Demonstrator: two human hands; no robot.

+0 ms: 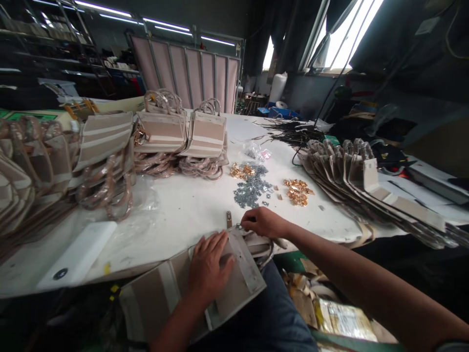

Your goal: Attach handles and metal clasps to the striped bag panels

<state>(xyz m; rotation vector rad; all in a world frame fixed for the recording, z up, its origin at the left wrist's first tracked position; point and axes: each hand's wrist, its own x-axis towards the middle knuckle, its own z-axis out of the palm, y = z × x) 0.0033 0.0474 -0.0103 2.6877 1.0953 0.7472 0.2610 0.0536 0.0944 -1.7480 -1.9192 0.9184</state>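
A beige bag panel with pale stripes (168, 286) lies across my lap and the table's front edge. My left hand (210, 266) rests flat on it, fingers spread. At the panel's upper edge my right hand (262, 222) has its fingers pinched together by a small metal piece (238, 226); whether the fingertips grip it is too small to tell. Just left of there, a small brown tab with metal fittings (229, 219) lies on the table. Wrapped handles (266, 252) show below my right hand.
Grey metal plates (251, 188) lie between two piles of gold fittings (242, 170) (297, 191). Stacked bag pieces stand left (106, 139) and right (351, 171). A white block (78, 254) sits at front left. Below the table are packets (342, 318).
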